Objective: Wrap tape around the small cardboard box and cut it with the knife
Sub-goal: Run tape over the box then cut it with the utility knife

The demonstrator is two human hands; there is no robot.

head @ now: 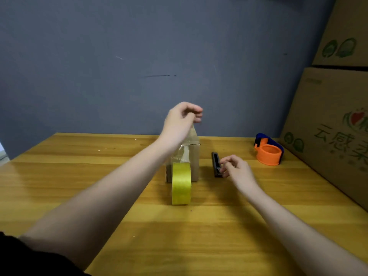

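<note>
A small cardboard box (194, 160) stands on the wooden table (99, 176) at the middle. A yellow tape roll (181, 183) stands on edge against the box's front, with a clear strip of tape (194, 134) running up from the box. My left hand (182, 120) is above the box and pinches the top end of that strip. A black knife (216, 165) lies on the table just right of the box. My right hand (236, 169) has its fingertips on the knife's near end, fingers curled around it.
An orange and blue tape dispenser (267, 151) sits at the back right of the table. Large printed cardboard cartons (328, 126) are stacked along the right edge. A grey wall (119, 66) rises behind the table.
</note>
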